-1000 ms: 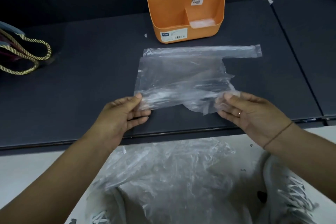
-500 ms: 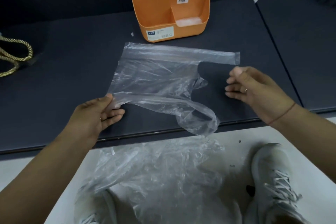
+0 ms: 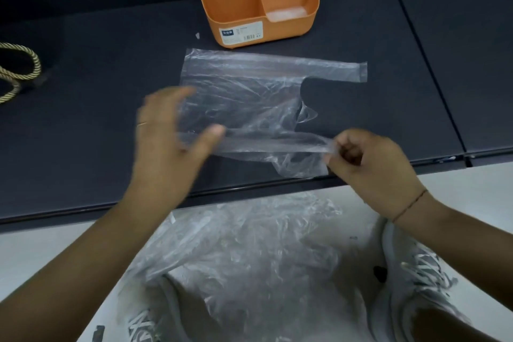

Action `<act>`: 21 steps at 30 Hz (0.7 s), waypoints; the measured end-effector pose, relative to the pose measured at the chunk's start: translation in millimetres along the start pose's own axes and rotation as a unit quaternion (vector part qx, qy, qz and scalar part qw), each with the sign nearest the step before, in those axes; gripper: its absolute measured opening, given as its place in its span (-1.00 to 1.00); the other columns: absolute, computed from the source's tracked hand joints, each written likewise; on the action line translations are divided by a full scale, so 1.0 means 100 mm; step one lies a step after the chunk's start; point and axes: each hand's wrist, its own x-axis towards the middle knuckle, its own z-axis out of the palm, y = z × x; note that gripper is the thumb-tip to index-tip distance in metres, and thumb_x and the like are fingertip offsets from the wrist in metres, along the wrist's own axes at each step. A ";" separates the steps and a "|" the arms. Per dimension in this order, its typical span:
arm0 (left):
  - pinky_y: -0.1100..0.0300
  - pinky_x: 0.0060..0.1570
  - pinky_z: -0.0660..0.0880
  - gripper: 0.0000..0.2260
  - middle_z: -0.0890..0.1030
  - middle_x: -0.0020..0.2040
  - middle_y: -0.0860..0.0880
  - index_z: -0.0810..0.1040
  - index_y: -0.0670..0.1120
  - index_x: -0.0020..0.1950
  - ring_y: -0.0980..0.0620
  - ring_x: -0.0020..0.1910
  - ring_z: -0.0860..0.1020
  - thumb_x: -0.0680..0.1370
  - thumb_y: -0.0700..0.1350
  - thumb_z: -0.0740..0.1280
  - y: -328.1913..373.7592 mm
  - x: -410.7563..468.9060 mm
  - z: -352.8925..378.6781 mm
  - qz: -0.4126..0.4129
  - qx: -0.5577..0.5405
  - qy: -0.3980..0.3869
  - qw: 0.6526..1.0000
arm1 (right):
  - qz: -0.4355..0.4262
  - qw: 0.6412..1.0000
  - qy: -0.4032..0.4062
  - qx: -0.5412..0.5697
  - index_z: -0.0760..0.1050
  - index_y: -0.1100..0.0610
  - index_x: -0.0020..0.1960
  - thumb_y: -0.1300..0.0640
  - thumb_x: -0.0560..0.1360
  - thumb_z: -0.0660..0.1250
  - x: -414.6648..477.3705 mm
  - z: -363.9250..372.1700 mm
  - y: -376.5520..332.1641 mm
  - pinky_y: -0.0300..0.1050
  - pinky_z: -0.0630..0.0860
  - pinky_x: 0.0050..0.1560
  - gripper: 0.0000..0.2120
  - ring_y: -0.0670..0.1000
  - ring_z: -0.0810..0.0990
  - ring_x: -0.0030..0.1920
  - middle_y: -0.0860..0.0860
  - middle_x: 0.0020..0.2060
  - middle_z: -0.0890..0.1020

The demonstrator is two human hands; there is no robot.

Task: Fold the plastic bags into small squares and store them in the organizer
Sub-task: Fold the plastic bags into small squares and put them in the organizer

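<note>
We see the fingers of the right hand (image 3: 374,166) curled tight, pinching the end of one long handle strip of a clear thin plastic bag (image 3: 244,86). The strip is drawn taut toward the left, just above the near edge of the dark matte table (image 3: 83,97). A thin thread bracelet (image 3: 410,203) circles that wrist.

The left hand (image 3: 166,147) is blurred. Its fingers are spread and straight over the bag's left edge, with the thumb reaching toward the taut strip, and it grasps nothing. We cannot tell whether it touches the film. A slim ring (image 3: 142,124) shows on one finger.

The rest of the bag lies flat on the table. Its other handle strip stretches to the right along the far edge.

Just beyond the bag stands an orange plastic organizer (image 3: 249,8) with several compartments. We see folded clear bags (image 3: 286,12) in its low front compartment and more in the back ones.

Near the table's left edge lie gold twisted rope loops (image 3: 19,69).

Below the table, a heap of crumpled clear plastic bags (image 3: 244,253) rests over the person's white laced shoes (image 3: 410,266).
</note>
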 end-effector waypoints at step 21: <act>0.40 -0.12 0.44 -0.74 0.61 -0.44 0.05 0.60 -0.18 -0.17 0.21 -0.32 0.55 0.63 -0.06 0.28 0.62 0.27 0.47 -0.144 -0.326 -0.134 0.925 | 0.157 0.800 -0.182 0.549 0.48 0.14 -0.18 0.14 0.49 0.20 0.33 -0.15 -0.35 -0.34 0.32 -0.50 -0.87 -0.14 0.35 -0.53 -0.08 -0.45 0.53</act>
